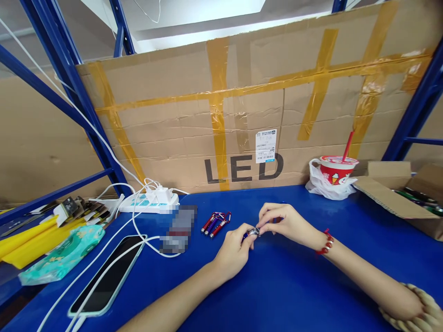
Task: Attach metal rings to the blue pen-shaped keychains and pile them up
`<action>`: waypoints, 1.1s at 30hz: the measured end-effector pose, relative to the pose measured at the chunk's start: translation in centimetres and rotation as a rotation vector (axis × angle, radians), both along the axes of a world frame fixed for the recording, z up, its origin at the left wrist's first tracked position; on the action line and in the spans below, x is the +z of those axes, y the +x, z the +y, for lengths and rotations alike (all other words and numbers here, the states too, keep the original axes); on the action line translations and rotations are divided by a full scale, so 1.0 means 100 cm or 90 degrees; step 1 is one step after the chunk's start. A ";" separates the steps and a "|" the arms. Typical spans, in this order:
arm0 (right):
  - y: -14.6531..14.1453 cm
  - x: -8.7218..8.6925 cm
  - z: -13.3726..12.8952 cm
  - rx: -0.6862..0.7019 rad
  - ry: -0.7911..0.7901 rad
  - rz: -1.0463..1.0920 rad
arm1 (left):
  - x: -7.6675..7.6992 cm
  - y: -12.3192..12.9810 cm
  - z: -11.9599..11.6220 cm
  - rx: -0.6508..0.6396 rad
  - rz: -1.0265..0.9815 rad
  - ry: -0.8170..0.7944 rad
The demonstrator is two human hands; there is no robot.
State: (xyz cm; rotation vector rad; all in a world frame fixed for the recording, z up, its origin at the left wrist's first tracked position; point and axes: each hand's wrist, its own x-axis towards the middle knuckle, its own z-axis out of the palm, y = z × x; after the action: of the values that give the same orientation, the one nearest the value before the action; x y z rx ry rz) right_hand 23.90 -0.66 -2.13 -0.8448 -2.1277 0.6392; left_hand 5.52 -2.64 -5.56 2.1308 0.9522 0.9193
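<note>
Below and right of the frame's centre, the left hand (232, 252) and right hand (284, 219) pinch a small blue metal-ended piece (253, 232) between their fingers, and one slippery twist could send it skittering across the tabletop (294, 290).

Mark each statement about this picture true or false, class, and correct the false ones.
1. The left hand holds a small item. True.
2. The cup has a red straw. True.
3. The right hand grips the cup. False: it is at the small item's silver end.
4. Five tubes lie beyond the left hand. False: three do.
5. A red bracelet circles the right wrist. True.
6. The phone is right of the cup. False: it is left.
</note>
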 end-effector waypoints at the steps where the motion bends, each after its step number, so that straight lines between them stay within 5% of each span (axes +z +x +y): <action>1: 0.001 -0.002 0.001 0.006 0.013 -0.004 | 0.000 0.000 0.000 -0.009 0.004 -0.004; 12: 0.001 -0.011 0.002 -0.001 0.067 -0.045 | 0.001 -0.003 -0.001 -0.037 -0.009 -0.018; 17: -0.002 -0.009 0.000 -0.092 -0.094 -0.094 | 0.000 -0.002 -0.002 -0.021 0.024 -0.016; 21: -0.002 -0.009 0.001 -0.071 -0.209 -0.093 | 0.000 -0.002 -0.002 -0.009 0.041 -0.003; 33: -0.003 -0.007 0.001 -0.020 -0.278 0.004 | -0.001 -0.001 -0.003 0.014 0.000 0.012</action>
State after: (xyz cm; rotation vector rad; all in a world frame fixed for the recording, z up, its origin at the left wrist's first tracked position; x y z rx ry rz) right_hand 23.64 -0.57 -2.81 -1.1019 -1.9926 1.1110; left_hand 5.44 -2.97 -5.68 2.1403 0.9727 0.9416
